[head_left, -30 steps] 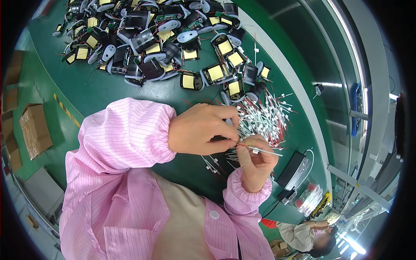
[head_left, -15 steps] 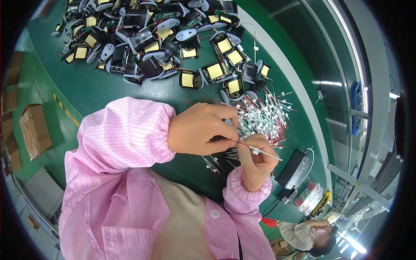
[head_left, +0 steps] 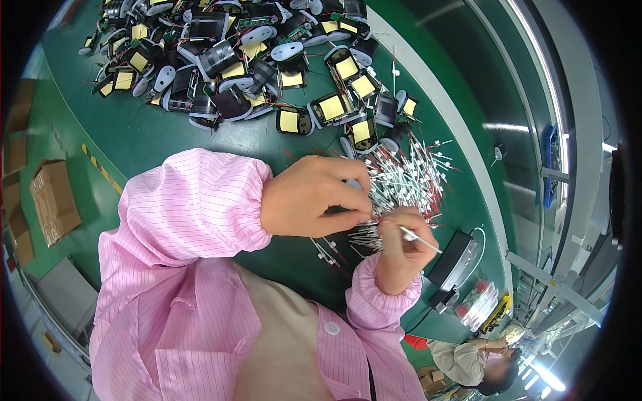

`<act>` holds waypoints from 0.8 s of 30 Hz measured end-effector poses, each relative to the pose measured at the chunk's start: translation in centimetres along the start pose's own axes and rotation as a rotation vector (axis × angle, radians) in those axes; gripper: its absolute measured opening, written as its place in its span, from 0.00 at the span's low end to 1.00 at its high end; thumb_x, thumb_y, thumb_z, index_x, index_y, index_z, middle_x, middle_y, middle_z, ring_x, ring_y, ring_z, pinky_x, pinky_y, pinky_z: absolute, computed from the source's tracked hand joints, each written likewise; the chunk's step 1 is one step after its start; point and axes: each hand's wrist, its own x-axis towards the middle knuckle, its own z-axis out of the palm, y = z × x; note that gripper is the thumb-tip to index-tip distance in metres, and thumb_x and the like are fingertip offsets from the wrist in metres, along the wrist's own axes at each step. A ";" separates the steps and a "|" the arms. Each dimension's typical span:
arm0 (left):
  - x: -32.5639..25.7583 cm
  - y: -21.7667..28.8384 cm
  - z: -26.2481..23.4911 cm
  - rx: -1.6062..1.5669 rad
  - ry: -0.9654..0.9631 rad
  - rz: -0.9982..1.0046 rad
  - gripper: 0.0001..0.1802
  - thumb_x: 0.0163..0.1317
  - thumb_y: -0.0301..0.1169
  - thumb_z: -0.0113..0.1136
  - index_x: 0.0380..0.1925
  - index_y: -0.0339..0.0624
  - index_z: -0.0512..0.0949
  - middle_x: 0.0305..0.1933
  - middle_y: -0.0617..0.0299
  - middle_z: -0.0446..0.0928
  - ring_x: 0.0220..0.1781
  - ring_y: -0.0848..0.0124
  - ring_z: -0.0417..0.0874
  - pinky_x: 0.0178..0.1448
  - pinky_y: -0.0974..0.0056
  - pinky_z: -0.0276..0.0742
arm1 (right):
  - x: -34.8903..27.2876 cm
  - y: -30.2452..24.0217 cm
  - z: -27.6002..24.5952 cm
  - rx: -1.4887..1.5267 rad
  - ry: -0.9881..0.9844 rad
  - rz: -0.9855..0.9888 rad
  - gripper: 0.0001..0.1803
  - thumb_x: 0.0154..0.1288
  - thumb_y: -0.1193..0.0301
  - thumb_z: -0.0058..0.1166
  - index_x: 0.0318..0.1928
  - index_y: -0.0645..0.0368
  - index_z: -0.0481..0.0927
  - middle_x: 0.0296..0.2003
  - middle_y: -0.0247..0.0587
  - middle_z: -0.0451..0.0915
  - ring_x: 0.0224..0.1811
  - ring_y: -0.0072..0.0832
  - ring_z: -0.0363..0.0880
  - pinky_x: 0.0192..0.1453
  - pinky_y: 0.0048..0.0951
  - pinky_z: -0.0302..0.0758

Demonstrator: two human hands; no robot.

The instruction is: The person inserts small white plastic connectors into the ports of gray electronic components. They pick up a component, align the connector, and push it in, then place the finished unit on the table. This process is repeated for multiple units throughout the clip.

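Note:
My left hand (head_left: 314,196) is closed in a pinch above the green table, its thumb and forefinger tips together. What the fingertips hold is too small to make out, and a pale rounded thing (head_left: 353,184) shows partly between the fingers. To its right, slightly blurred, my right hand (head_left: 401,257) grips a thin white cable (head_left: 422,241) that sticks out to the lower right. The fingertips of both hands are close to each other. Just beyond them lies a heap of white and red connector cables (head_left: 404,180), with a few loose ones (head_left: 326,252) near my left wrist.
A large pile of black-and-grey devices (head_left: 221,63) with yellow pads covers the far table. At right are a black power adapter (head_left: 451,260) and a bag of small parts (head_left: 477,304). A co-worker (head_left: 461,364) sits beyond, lower right. Cardboard boxes (head_left: 57,200) stand left on the floor.
My right hand has moved slightly to the right with the white cable, away from my left fingertips. My left hand has barely moved.

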 end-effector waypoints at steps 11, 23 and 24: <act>0.2 0.3 1.2 -0.044 0.078 -0.004 0.39 0.51 0.20 0.66 0.64 0.36 0.61 0.49 0.51 0.80 0.52 0.52 0.81 0.55 0.56 0.75 | -0.7 -0.4 1.4 0.293 0.136 0.014 0.03 0.61 0.87 0.49 0.35 0.71 0.75 0.43 0.53 0.76 0.43 0.37 0.80 0.55 0.39 0.77; 0.1 0.4 1.2 -0.058 0.025 -0.022 0.41 0.49 0.18 0.67 0.64 0.34 0.60 0.50 0.50 0.80 0.53 0.52 0.80 0.56 0.55 0.75 | -1.3 -1.1 1.9 -0.140 0.123 -0.150 0.06 0.53 0.90 0.55 0.32 0.70 0.78 0.39 0.48 0.78 0.42 0.33 0.81 0.48 0.28 0.78; 0.1 0.5 1.2 -0.058 0.024 -0.020 0.41 0.48 0.18 0.67 0.64 0.34 0.60 0.50 0.50 0.80 0.52 0.52 0.80 0.56 0.55 0.75 | -1.4 -1.2 2.1 -0.141 0.141 -0.140 0.07 0.51 0.90 0.56 0.32 0.70 0.78 0.39 0.47 0.78 0.42 0.33 0.82 0.48 0.28 0.78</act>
